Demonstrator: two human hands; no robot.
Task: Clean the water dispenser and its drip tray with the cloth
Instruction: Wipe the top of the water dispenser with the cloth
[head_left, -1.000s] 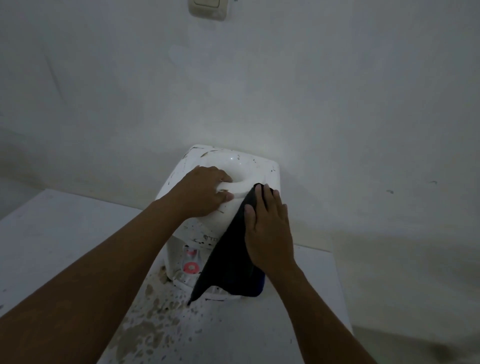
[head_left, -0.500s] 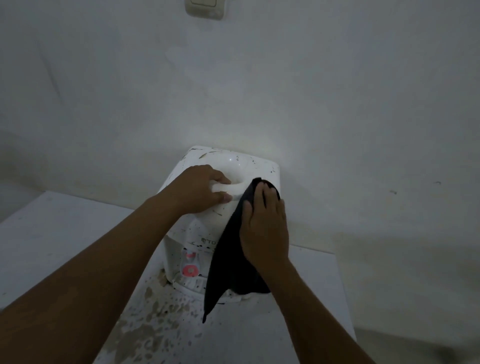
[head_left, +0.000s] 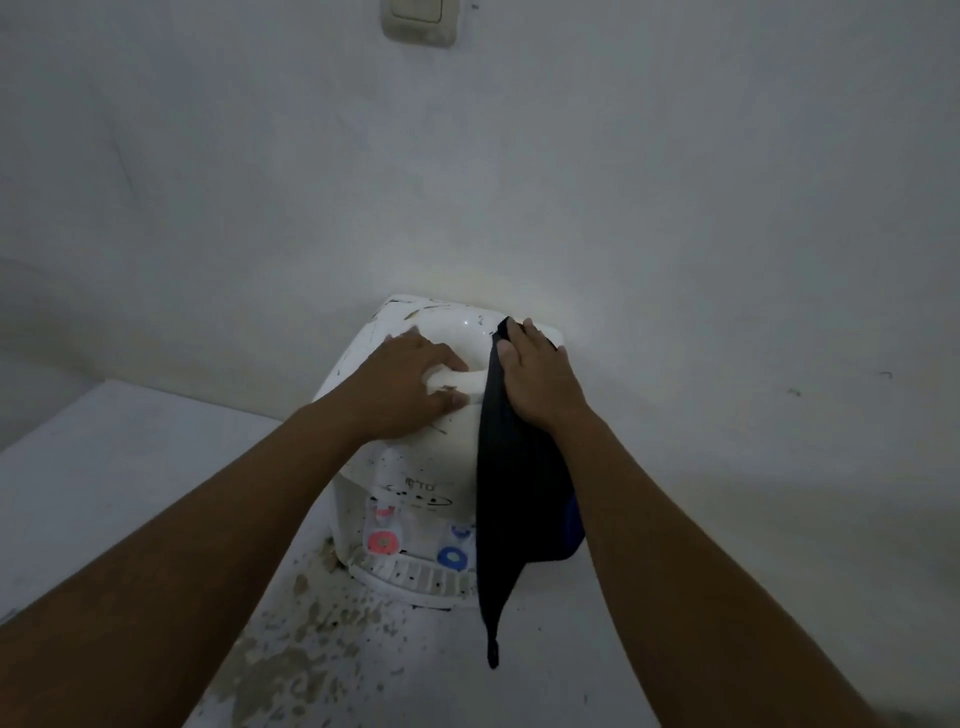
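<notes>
Against grey wall, dispenser (head_left: 415, 457) under both hands, cloth (head_left: 511, 499) draped.

Left hand (head_left: 410, 384) grips the rim of the white water dispenser (head_left: 415, 457) top opening, right hand (head_left: 540, 379) presses the dark cloth (head_left: 514, 499) flat on its upper right side above the drip tray (head_left: 415, 579) on the stained tabletop (head_left: 130, 467)
</notes>
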